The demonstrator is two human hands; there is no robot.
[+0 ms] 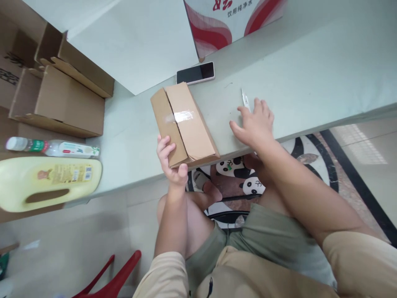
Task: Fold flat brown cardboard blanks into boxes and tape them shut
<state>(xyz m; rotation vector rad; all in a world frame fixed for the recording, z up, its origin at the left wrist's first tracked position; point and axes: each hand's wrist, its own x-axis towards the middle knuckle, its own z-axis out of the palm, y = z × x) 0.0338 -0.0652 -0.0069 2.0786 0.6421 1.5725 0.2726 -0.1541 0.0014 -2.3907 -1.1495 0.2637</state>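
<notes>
A small brown cardboard box (183, 134) lies at the front edge of the pale table, its flaps joined by a strip of clear tape (185, 115). My left hand (172, 162) is closed on the box's near left corner, fingers on top and thumb at the near edge. To the right, my right hand (256, 126) is over the table with its fingers spread. Just beyond its fingertips lies a slim, pale, pointed tool (245, 98) that looks like a utility knife; the hand hides its near end.
Behind the box lies a phone (196, 73), beside a large white carton (136, 45). A red-and-white carton (235, 25) stands farther back. On the left are open cardboard boxes (70, 97), a water bottle (52, 147) and a yellow jug (71, 174). A red chair part (120, 273) is below.
</notes>
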